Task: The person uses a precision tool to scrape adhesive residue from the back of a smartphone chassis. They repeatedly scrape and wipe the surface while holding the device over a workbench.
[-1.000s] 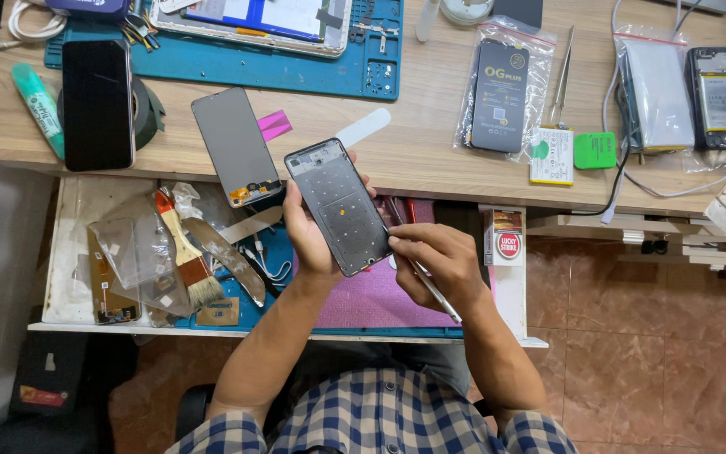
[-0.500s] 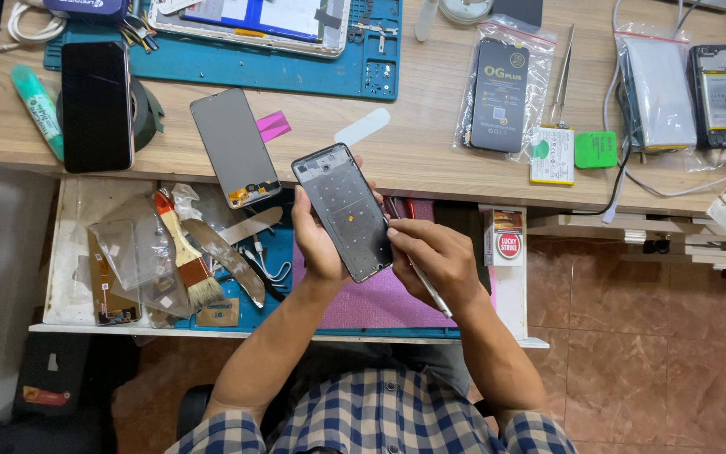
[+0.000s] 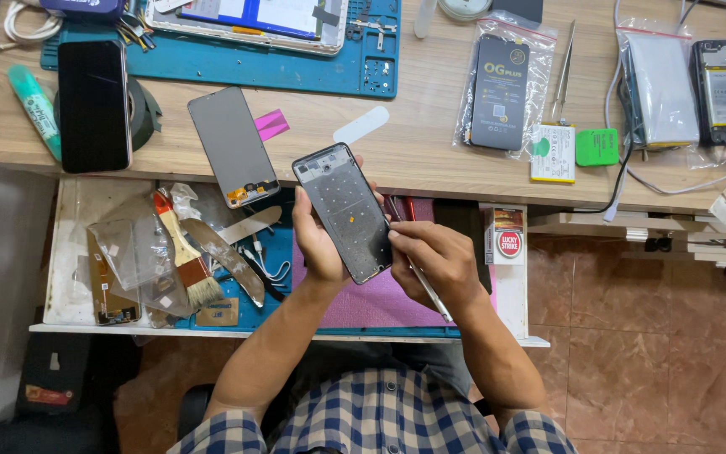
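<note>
My left hand (image 3: 319, 244) grips a dark, opened phone frame (image 3: 344, 210) from below, tilted over the pulled-out drawer. My right hand (image 3: 432, 262) holds a thin metal tool (image 3: 420, 279), its upper end touching the frame's right edge. A detached grey screen panel (image 3: 233, 145) lies on the wooden desk (image 3: 430, 151) just left of the frame. A black phone (image 3: 94, 105) rests further left on a tape roll.
A teal work mat (image 3: 212, 63) with an opened tablet lies at the back. Bagged parts (image 3: 500, 84), tweezers (image 3: 565, 71) and a battery (image 3: 723, 88) sit to the right. The drawer (image 3: 77, 252) holds a brush (image 3: 185, 252), plastic bags and cables. A small red and white box (image 3: 507, 235) stands beside it.
The phone frame and both hands have shifted slightly up and right; the grip on frame and tool is unchanged.
</note>
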